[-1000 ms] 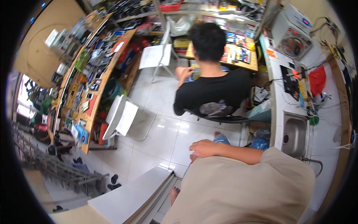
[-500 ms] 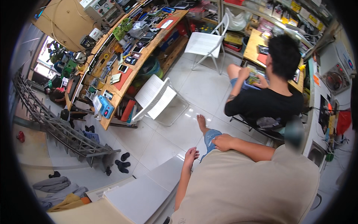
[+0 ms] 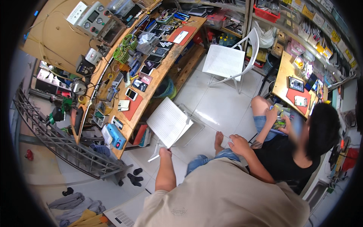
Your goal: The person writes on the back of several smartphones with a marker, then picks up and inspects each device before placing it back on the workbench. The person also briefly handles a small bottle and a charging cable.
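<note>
My left hand (image 3: pixel 165 152) is closed on the backrest of a white folding chair (image 3: pixel 166 120), which stands beside the long wooden workbench (image 3: pixel 145 96). The chair's perforated seat faces up, tilted in my view. In front of my body, above my denim shorts (image 3: pixel 206 162), my right hand (image 3: pixel 239 145) is held with its fingers loosely apart and nothing in it. My bare foot (image 3: pixel 219 140) shows on the tiled floor between the two hands.
Phones, tools and green baskets (image 3: pixel 121 55) cover the workbench. A second white folding chair (image 3: pixel 225 60) stands farther off. A seated person in a black shirt (image 3: pixel 278 162) is close on my right, at a small table (image 3: pixel 281 81). Black slippers (image 3: pixel 135 178) and a metal railing (image 3: pixel 72 143) are at left.
My body has moved forward, nearer the bench and the seated person. My left hand has reached out and taken hold of the near chair. My right hand has come off my shorts, its fingers loosened.
</note>
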### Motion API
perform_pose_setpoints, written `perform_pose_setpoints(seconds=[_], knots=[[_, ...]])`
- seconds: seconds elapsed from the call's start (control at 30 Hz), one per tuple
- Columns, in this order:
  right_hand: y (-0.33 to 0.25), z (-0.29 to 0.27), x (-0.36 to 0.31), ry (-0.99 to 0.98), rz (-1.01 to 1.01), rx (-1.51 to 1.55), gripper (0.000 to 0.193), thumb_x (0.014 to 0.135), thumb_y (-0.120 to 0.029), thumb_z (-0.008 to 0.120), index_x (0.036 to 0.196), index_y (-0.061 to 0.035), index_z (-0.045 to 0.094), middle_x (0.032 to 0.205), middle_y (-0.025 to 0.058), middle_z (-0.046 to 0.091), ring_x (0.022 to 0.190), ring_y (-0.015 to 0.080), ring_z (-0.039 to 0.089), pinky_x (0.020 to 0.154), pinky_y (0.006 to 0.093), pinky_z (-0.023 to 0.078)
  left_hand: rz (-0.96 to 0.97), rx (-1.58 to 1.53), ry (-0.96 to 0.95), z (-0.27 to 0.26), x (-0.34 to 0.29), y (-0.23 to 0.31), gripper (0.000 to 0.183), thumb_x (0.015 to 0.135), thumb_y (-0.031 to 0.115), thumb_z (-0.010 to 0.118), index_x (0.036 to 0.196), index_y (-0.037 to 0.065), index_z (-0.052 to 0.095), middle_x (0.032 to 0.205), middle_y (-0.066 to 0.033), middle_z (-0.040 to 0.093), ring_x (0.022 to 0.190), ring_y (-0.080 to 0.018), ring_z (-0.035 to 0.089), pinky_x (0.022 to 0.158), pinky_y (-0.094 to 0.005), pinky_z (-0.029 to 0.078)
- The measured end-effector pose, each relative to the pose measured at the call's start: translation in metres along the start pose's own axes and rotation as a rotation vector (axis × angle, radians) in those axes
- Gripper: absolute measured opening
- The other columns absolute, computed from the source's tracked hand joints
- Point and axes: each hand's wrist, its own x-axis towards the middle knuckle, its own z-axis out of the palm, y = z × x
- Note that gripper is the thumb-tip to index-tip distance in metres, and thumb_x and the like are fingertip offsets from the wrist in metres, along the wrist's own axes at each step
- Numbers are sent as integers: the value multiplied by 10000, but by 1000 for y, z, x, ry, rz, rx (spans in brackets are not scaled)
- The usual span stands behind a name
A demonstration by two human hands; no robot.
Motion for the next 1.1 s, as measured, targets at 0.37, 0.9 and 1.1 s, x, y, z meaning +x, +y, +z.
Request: perform_pose_setpoints(seconds=[0.37,0.9,1.1], knots=[[40,-46,15,-60,288,-120,377,914,-248,692,1225,-42,643,1062,230,704,971,417,694,864,517,546,449,2041,-25,-98,-63,42,339,955,334,651,1166,91,756,1092,-192,746,1066,-260,719,837,-414,589],[-53,-141,442,-353,-1,-306,381,971,-299,645,1273,-67,620,1176,216,687,1122,422,657,945,512,528,-166,567,-603,194,41,39,499,1019,399,589,1348,25,568,1052,-149,705,877,-245,678,723,-368,553],[-64,-149,570,-367,5,-452,385,992,-360,622,1215,-48,641,1166,231,696,1112,424,662,923,507,538,528,556,-684,372,-12,129,220,1050,261,590,1092,57,662,869,-15,652,788,-102,592,695,-271,473]])
